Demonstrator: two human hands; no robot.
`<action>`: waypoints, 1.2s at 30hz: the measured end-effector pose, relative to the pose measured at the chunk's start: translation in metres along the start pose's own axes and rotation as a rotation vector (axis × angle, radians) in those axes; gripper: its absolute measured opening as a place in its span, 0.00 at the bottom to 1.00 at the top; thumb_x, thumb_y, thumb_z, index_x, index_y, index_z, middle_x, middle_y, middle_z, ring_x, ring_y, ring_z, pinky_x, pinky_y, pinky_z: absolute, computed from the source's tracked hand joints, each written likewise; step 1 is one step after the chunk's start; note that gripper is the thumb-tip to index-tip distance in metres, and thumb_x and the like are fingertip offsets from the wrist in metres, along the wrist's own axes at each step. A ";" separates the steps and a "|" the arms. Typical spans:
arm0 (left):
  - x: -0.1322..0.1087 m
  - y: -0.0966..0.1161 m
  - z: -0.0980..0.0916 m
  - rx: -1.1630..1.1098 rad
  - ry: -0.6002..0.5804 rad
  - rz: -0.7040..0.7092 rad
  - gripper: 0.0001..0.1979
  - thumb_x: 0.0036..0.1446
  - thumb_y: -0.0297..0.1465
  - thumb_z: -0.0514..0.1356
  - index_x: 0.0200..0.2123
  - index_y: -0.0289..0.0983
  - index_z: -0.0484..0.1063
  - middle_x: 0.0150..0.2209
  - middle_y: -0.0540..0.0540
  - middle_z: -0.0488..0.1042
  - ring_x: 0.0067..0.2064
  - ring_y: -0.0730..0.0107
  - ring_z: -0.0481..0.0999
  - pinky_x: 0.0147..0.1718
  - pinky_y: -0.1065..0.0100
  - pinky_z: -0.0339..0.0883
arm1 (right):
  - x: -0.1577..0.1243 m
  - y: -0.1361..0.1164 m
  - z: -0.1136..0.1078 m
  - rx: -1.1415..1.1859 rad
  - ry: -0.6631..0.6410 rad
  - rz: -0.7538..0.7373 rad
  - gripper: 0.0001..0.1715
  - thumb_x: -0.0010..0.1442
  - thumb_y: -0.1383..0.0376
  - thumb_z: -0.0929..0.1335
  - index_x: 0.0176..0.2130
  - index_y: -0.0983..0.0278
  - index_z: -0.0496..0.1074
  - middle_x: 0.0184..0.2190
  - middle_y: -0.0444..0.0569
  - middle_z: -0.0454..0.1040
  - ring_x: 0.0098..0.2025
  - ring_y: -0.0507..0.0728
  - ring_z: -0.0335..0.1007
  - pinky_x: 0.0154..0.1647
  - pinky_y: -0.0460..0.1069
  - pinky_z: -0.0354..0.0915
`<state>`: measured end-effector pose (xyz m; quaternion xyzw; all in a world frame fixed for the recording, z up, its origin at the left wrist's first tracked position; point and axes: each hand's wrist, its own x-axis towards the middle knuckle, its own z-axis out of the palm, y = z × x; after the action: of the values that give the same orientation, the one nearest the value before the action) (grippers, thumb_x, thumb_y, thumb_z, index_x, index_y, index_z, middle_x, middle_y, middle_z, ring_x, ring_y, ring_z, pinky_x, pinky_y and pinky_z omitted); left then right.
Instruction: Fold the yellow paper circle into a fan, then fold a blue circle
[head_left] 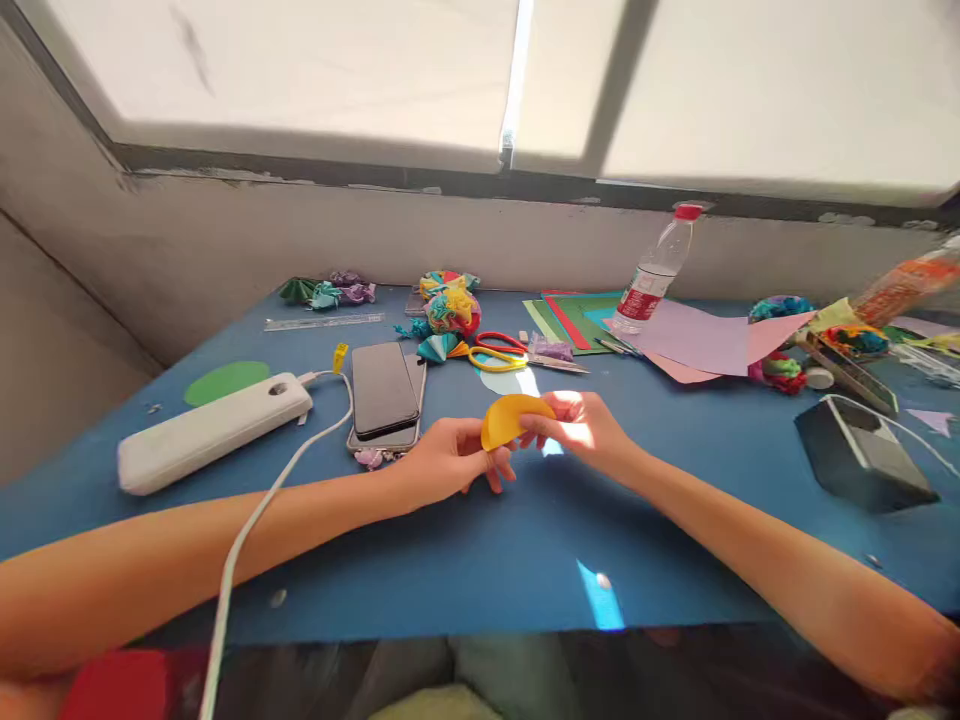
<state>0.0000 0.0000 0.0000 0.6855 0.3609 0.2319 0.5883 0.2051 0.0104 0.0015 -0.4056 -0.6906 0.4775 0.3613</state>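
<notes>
As we look down, our left hand (446,458) and right hand (581,425) sit close together mid-frame, each with a narrow grip on the half-round yellow paper (510,418), the right hand covering part of it. At lower left, a red object (116,685) is cut off; we cannot identify it. An orange-marked bottle (911,287) blurs out at the right edge. Left of centre, an upper phone (384,388) mostly hides a lower phone (394,440).

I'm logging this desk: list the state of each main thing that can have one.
Yellow paper: folded over
Left hand: grip closed on the paper
Right hand: grip closed on the paper
Upper phone: face up, screen dark
Bottle: capped, standing
White device: cable plugged in
Scissors: lying down
Green circle: flat
</notes>
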 end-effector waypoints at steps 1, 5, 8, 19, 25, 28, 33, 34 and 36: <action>0.000 0.000 0.000 0.002 0.000 0.001 0.15 0.54 0.38 0.59 0.40 0.33 0.69 0.31 0.45 0.76 0.30 0.70 0.75 0.18 0.76 0.58 | -0.001 0.001 0.000 -0.006 0.002 0.002 0.17 0.52 0.55 0.70 0.34 0.67 0.73 0.26 0.47 0.74 0.27 0.52 0.70 0.28 0.45 0.65; 0.001 -0.001 0.001 -0.015 0.010 -0.008 0.15 0.54 0.40 0.58 0.37 0.33 0.69 0.29 0.45 0.75 0.27 0.71 0.74 0.18 0.76 0.58 | -0.003 0.002 0.001 -0.019 0.016 0.016 0.18 0.51 0.54 0.70 0.33 0.67 0.72 0.25 0.47 0.74 0.27 0.52 0.70 0.28 0.46 0.65; 0.002 -0.002 0.000 -0.051 0.034 -0.029 0.16 0.56 0.41 0.56 0.35 0.32 0.69 0.26 0.45 0.75 0.25 0.71 0.74 0.18 0.75 0.58 | -0.004 0.000 0.002 -0.013 0.016 0.033 0.19 0.52 0.52 0.70 0.33 0.67 0.72 0.24 0.47 0.74 0.27 0.53 0.71 0.27 0.46 0.65; 0.006 -0.006 -0.010 -0.407 0.016 0.037 0.23 0.59 0.47 0.49 0.35 0.31 0.68 0.28 0.42 0.73 0.28 0.70 0.73 0.25 0.72 0.63 | -0.005 -0.002 0.002 -0.126 0.007 -0.029 0.25 0.61 0.49 0.60 0.32 0.67 0.70 0.25 0.49 0.74 0.24 0.51 0.70 0.25 0.45 0.65; 0.005 -0.004 -0.009 -0.308 -0.011 0.058 0.16 0.52 0.37 0.61 0.40 0.34 0.65 0.30 0.47 0.72 0.30 0.71 0.72 0.26 0.73 0.63 | -0.007 -0.002 0.006 -0.152 -0.067 -0.002 0.26 0.63 0.49 0.57 0.33 0.66 0.68 0.27 0.48 0.71 0.23 0.50 0.67 0.24 0.45 0.62; 0.003 -0.005 -0.007 -0.185 0.068 0.031 0.14 0.50 0.34 0.61 0.39 0.34 0.66 0.29 0.49 0.70 0.28 0.74 0.69 0.25 0.72 0.62 | -0.008 -0.003 0.009 -0.034 -0.122 0.040 0.32 0.61 0.44 0.53 0.38 0.67 0.68 0.28 0.49 0.70 0.24 0.51 0.67 0.23 0.46 0.62; -0.006 -0.008 -0.001 0.246 0.357 0.252 0.07 0.58 0.32 0.53 0.36 0.37 0.69 0.31 0.50 0.69 0.30 0.75 0.67 0.28 0.72 0.63 | -0.007 -0.006 0.012 0.127 -0.124 0.175 0.40 0.56 0.38 0.54 0.44 0.69 0.67 0.31 0.55 0.73 0.26 0.55 0.70 0.21 0.46 0.61; -0.008 -0.009 0.000 0.318 0.372 0.306 0.07 0.58 0.31 0.52 0.37 0.37 0.69 0.32 0.50 0.70 0.30 0.75 0.67 0.30 0.72 0.63 | -0.006 -0.008 0.012 0.141 -0.123 0.206 0.38 0.56 0.39 0.57 0.45 0.69 0.67 0.32 0.55 0.73 0.27 0.55 0.70 0.22 0.46 0.62; -0.011 -0.010 0.002 0.408 0.377 0.387 0.08 0.58 0.29 0.52 0.38 0.37 0.69 0.34 0.49 0.71 0.31 0.75 0.68 0.31 0.73 0.64 | -0.005 -0.011 0.010 0.154 -0.154 0.257 0.32 0.55 0.45 0.62 0.46 0.68 0.67 0.32 0.53 0.73 0.29 0.56 0.71 0.25 0.47 0.63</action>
<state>-0.0079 -0.0088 -0.0094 0.7900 0.3653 0.3849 0.3070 0.1958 -0.0005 0.0084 -0.4242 -0.6199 0.6009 0.2733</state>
